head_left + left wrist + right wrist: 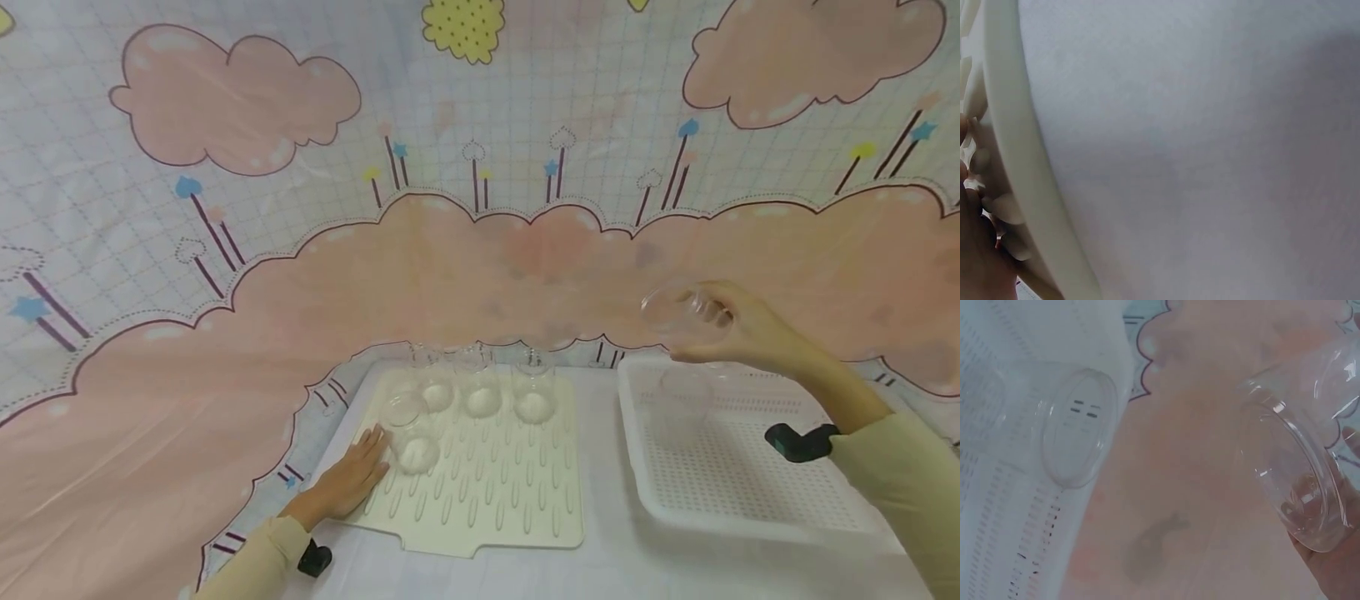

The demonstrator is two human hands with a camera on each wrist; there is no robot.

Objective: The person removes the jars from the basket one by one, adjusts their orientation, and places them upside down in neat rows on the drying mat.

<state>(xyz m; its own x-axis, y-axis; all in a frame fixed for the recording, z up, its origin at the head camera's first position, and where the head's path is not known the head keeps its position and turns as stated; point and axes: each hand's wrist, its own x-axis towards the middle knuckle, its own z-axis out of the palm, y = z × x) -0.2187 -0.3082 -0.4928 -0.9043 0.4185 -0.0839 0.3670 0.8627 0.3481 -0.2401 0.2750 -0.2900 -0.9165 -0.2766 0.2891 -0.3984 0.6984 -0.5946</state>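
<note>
1. Cloud-printed cloth [450,283] backs the white table [603,500].
2. Right hand [738,325] grips a clear cup [663,310], raised near the far edge of the basket [632,450].
3. Left hand [347,481], fingers extended, rests at the left edge of the mat [510,521] beside four cups [534,392].

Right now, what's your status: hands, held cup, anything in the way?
Right hand holding clear cup, up near back of white basket. Left hand resting on cream mat. Another cup inside basket, possibly in the way.
</note>
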